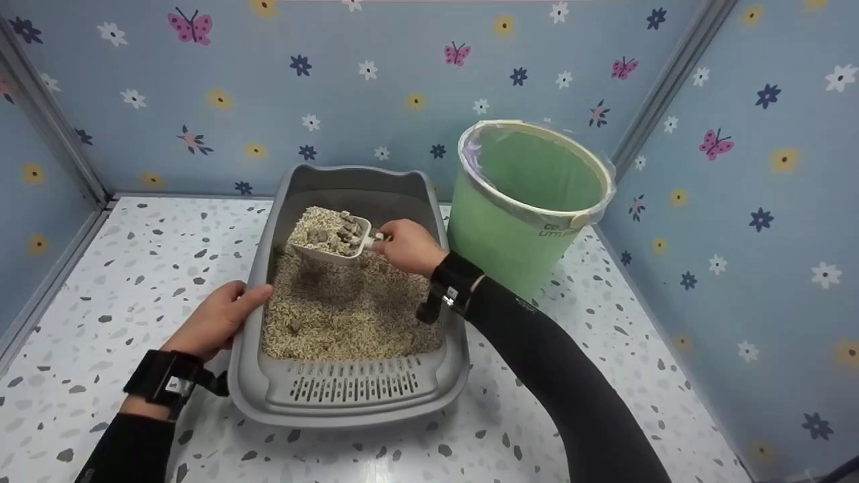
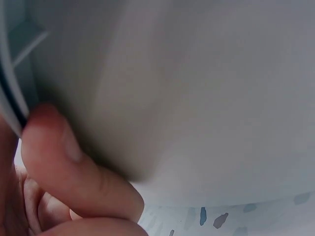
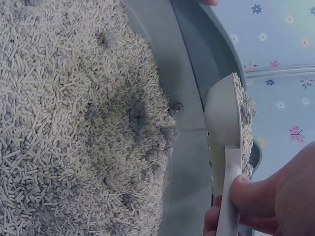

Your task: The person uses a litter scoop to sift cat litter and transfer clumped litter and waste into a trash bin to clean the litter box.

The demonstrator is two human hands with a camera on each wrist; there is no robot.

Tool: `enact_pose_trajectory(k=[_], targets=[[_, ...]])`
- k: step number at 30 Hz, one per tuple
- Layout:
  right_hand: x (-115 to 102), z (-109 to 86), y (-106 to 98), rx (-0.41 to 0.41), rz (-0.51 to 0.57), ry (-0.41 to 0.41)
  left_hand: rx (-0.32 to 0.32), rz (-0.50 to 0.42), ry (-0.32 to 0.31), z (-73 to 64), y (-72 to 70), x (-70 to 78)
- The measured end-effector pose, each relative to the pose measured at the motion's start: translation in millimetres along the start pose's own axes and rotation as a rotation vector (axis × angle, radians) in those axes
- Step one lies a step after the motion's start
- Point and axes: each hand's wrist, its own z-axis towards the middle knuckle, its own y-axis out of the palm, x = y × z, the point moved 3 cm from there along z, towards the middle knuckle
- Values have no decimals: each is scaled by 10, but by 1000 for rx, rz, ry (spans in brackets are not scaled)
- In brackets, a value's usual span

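Note:
My right hand (image 1: 413,248) grips the handle of a white litter scoop (image 3: 222,115), raised over a grey litter box (image 1: 349,410). The scoop is heaped with pale pellet litter and several darker clumps (image 1: 349,231). More pellet litter (image 1: 335,335) covers the box floor, with scattered grey clumps visible in the right wrist view. At the box's left side, my left hand (image 1: 218,318) holds the rim, thumb on top. A curled finger (image 2: 83,182) shows beneath that rim in the left wrist view, close against the outer wall.
A green bin (image 1: 510,255) with a clear liner over its rim stands right of the box, close to it. Slotted plastic (image 1: 356,386) forms the box's front ledge. Blue patterned panels (image 1: 376,127) enclose the speckled white surface (image 1: 154,261) at back and sides.

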Motion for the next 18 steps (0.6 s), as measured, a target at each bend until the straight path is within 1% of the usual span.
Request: enact_pose_trajectory(k=[6, 18], targets=[[-17, -66, -97, 29, 25, -3, 0, -11, 4, -1, 11, -6], [-39, -185, -244, 114, 55, -29, 4, 0, 0, 18, 0, -25]])
